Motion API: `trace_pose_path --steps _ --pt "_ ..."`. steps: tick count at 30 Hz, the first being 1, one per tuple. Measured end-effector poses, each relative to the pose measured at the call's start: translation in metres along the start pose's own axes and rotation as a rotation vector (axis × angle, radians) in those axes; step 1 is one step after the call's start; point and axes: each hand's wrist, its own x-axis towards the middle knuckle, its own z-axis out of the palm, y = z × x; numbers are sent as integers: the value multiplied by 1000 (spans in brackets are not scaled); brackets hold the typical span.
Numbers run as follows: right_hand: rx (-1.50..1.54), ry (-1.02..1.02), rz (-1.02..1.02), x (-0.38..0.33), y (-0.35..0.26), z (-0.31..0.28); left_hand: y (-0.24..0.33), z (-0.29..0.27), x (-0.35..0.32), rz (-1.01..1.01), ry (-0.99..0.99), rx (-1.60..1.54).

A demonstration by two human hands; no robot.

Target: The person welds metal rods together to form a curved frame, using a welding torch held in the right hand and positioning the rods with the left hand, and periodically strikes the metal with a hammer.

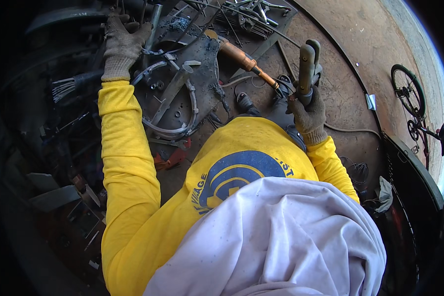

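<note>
My right hand (308, 116), in a grey-brown knitted glove, is closed around the lower end of a welding electrode holder (307, 66). A thin electrode rod (266, 23) runs from its jaws toward the upper left. My left hand (121, 44), gloved alike, reaches to the far left of the cluttered work surface. Its fingers curl among dark rods near the top edge, and what they grip is hard to make out. Beside its thumb stands a grey metal pipe (155, 27). Nearer me lie a curved metal strap (170, 132) and a flat bar (167, 101) on a dark steel plate (202, 61).
A copper-coloured cylinder (238, 55) with a narrow end points toward my feet. Metal scraps (251, 17) are heaped at the far side. A cable (352, 129) crosses the floor at right, near a dark panel (412, 167) and a bicycle (409, 93). Red-handled pliers (170, 158) lie lower left.
</note>
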Motion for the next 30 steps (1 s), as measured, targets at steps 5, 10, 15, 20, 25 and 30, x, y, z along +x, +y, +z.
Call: trace_pose_path --steps 5,10,15,20,25,30 --pt "-24 25 -9 -1 0 3 2 0 -1 -6 3 -26" --pt "-25 24 0 -1 0 7 5 -1 -2 -12 8 1" --pt "-10 25 -32 -2 6 8 2 2 -1 10 36 -40" --pt "-34 30 -23 -2 0 10 0 2 1 -21 -2 -57" --pt "-43 39 -32 -3 -2 10 5 -1 -1 -6 -3 -22" --pt "70 38 -120 -2 3 12 -15 2 7 83 -12 -52"
